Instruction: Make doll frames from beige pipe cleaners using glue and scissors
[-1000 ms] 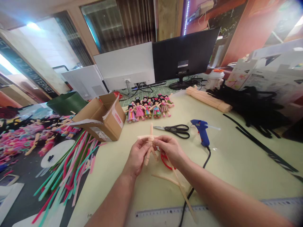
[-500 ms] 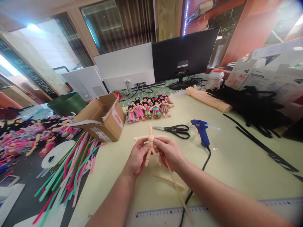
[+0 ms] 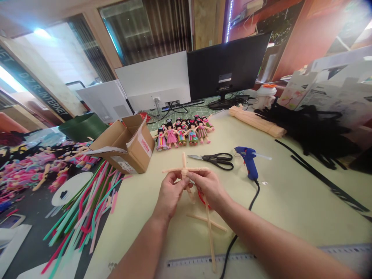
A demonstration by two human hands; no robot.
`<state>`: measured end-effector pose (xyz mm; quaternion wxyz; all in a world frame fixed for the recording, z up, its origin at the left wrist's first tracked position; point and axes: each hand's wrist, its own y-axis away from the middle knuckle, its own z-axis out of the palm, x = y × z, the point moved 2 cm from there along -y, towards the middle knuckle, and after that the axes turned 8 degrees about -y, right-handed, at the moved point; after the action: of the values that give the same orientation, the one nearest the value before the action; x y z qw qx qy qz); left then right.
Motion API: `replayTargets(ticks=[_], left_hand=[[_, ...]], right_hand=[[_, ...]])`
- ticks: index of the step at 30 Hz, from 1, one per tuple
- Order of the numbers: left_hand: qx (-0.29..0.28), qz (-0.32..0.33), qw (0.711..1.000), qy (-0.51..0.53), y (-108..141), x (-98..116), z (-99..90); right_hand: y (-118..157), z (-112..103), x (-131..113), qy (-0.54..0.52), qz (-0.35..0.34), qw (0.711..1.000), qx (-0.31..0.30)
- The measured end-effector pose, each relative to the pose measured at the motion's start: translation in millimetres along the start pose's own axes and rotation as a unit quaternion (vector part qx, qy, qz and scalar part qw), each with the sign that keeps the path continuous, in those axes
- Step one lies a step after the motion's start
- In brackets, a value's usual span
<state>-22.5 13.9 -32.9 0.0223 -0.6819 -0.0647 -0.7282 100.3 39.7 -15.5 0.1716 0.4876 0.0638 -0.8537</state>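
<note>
A peach pipe-cleaner figure (image 3: 184, 166) with arms spread sideways is pinched between both hands over the pale table. My left hand (image 3: 171, 193) is closed on its lower body from the left. From the right, my right hand (image 3: 209, 188) grips the same body with thumb and fingers. A long peach strip (image 3: 210, 236) hangs down from under my right hand. One leg shows below the fingers; the other is hidden. Something red and round (image 3: 201, 197) shows beside my right hand. A loose peach piece (image 3: 193, 217) lies beneath.
Black scissors (image 3: 217, 159) and a blue glue gun (image 3: 248, 162) lie beyond the hands. Finished dolls (image 3: 180, 133) stand near a cardboard box (image 3: 136, 149). Coloured pipe cleaners (image 3: 87, 209) lie left, black ones (image 3: 308, 131) right. A ruler (image 3: 186, 261) runs along the front.
The long peach strip has swung left and hangs straighter. The figure has turned slightly in the fingers, and its left leg is now hidden by my left hand.
</note>
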Motion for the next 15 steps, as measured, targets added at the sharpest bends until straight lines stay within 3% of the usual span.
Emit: replayTargets(ticks=[6, 11, 15], left_hand=[[-0.002, -0.023, 0.999, 0.029, -3, 1, -2.6], [0.004, -0.035, 0.999, 0.035, -2, 3, -4.2], [-0.023, -0.023, 0.998, 0.053, -1, 6, -3.3]], right_hand=[[-3, -12, 6, 0.096, -0.006, 0.995, 0.034], [-5, -18, 11, 0.093, 0.002, 0.995, 0.033], [-5, -17, 8, 0.089, 0.024, 0.995, 0.04]])
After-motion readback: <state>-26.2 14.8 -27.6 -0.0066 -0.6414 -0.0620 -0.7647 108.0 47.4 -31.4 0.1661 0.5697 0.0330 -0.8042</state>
